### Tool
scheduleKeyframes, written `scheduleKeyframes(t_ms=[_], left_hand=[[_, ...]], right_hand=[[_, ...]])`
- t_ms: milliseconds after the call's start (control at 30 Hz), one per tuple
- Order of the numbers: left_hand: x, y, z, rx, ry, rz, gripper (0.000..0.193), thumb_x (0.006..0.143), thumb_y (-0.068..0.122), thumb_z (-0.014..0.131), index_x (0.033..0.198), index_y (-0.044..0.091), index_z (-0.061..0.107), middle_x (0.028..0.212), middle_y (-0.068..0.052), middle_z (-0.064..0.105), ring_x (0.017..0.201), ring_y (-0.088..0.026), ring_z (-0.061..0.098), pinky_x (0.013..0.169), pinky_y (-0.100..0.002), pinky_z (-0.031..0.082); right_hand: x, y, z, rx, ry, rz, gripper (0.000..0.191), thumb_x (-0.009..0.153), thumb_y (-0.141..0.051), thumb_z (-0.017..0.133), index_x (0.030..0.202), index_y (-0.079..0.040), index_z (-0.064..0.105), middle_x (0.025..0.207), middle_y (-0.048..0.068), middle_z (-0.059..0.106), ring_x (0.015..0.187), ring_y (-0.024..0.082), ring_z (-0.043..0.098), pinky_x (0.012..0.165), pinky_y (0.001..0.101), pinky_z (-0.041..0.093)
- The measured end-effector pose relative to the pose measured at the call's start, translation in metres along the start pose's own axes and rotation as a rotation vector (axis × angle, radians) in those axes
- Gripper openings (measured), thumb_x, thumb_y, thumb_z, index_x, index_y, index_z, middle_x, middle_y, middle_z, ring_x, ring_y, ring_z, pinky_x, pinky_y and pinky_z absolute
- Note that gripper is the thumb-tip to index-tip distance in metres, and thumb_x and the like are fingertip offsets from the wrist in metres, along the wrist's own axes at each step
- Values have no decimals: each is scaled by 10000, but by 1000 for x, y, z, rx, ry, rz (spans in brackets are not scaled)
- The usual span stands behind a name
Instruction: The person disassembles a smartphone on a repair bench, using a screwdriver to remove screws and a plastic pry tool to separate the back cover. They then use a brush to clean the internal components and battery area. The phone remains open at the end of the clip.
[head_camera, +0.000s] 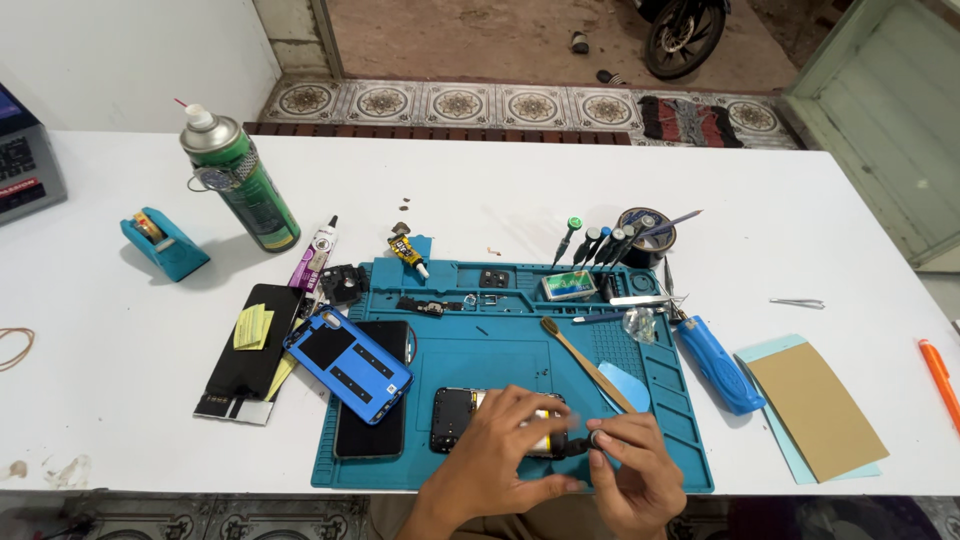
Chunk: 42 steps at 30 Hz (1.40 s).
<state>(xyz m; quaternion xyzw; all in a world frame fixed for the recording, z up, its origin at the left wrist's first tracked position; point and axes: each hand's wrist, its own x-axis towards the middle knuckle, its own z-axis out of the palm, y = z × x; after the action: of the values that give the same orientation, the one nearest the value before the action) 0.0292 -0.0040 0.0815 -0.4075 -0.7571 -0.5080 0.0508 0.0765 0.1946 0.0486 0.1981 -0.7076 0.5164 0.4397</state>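
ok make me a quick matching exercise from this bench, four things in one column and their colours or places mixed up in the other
Things:
1. spray can
2. tape dispenser
3. tweezers
4. phone back cover

Descriptions:
A. blue, lying on the left part of the mat
B. green, standing upright at the back left
C. metal, alone on the white table at the right
D. teal, left of the can

Pairs: 1-B, 2-D, 3-C, 4-A

Only the two hands and a short stretch of each forearm show, entering over the table's near edge. The left hand (497, 440) and the right hand (632, 465) are bare: no gloves, and no rings, watch or bracelet to be seen. No sleeve reaches the wrists (fingernails look short and unpainted, though small here).
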Motion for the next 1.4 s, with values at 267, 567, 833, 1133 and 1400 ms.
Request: scheduleKeyframes(t_ms=[267, 567, 833, 1133, 1400], left_hand=[[-7, 5, 2, 63, 64, 47, 507, 809, 475, 846, 1056, 43, 746, 1268, -80, 693, 1176, -287, 602, 964, -447, 443], [-13, 6, -2, 0, 136, 90, 426, 813, 463, 893, 935, 98, 711, 1223, -58, 735, 1199, -266, 635, 1003, -446, 500], [-16, -3, 3, 26, 156, 146, 409, 825, 421, 912, 831, 116, 640, 1219, -42, 741, 1196, -265, 637, 990, -450, 512], [-7, 0, 2, 138, 108, 43, 391, 791, 396, 894, 945, 68, 747, 1112, -52, 716, 1078, -260, 611, 873, -438, 455], [-3, -1, 3, 137, 12, -34, 202, 832, 283, 838, 936, 114, 801, 1114, -16, 715, 1099, -225, 584, 898, -423, 429]], right_hand=[[0, -16, 2, -10, -10, 54, 271, 764, 63, 795, 1004, -24, 704, 975, 173, 734, 893, 250, 713, 744, 333, 568], [1, -11, 6, 1, -56, -9, 265, 753, 56, 809, 978, -27, 696, 964, 172, 729, 877, 233, 715, 694, 314, 587], [2, -13, 10, 6, -60, -2, 284, 735, 79, 804, 981, -18, 699, 955, 175, 723, 875, 237, 719, 709, 327, 580], [5, -15, 6, -25, -72, 97, 269, 742, 96, 792, 970, -16, 701, 949, 188, 729, 841, 223, 727, 662, 310, 573], [9, -6, 2, 7, -66, 58, 263, 776, 96, 782, 1010, 14, 694, 1004, 209, 712, 871, 225, 727, 727, 324, 569]])
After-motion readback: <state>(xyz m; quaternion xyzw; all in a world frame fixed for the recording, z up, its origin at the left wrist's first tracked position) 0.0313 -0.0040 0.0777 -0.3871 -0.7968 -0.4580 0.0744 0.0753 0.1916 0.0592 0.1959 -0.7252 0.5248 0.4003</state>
